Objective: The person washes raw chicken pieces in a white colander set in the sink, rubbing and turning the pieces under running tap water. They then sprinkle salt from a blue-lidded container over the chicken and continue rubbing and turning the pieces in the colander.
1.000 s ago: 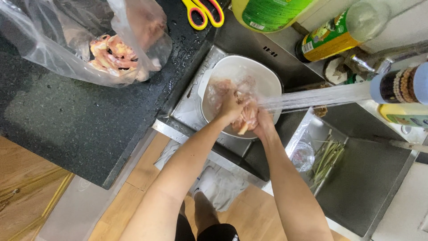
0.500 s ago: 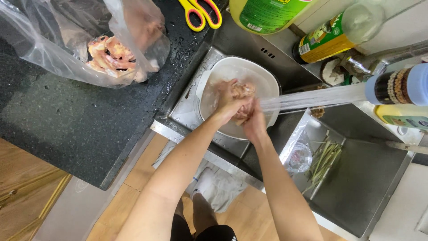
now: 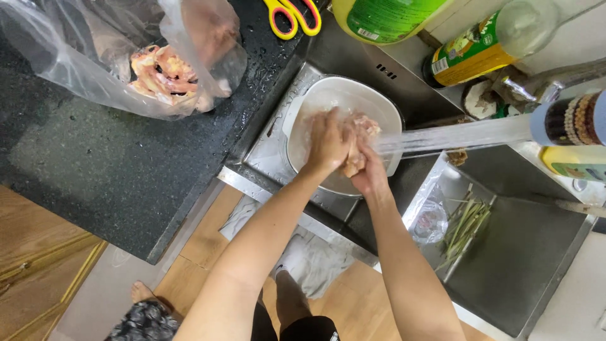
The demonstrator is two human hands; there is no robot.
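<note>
Bare forearms, dark patterned shorts [image 3: 142, 322]

Raw chicken piece [image 3: 355, 158]: pale pink with yellowish skin, wet, clasped between both hands over the white bowl [image 3: 385, 110]. Water stream [image 3: 454, 136] strikes it from the right. White bowl: round, shallow, glossy, upright on the steel sink's drainer section, holding water. Only part of the chicken shows between the fingers [image 3: 344, 142]; its shape is hidden.
</note>
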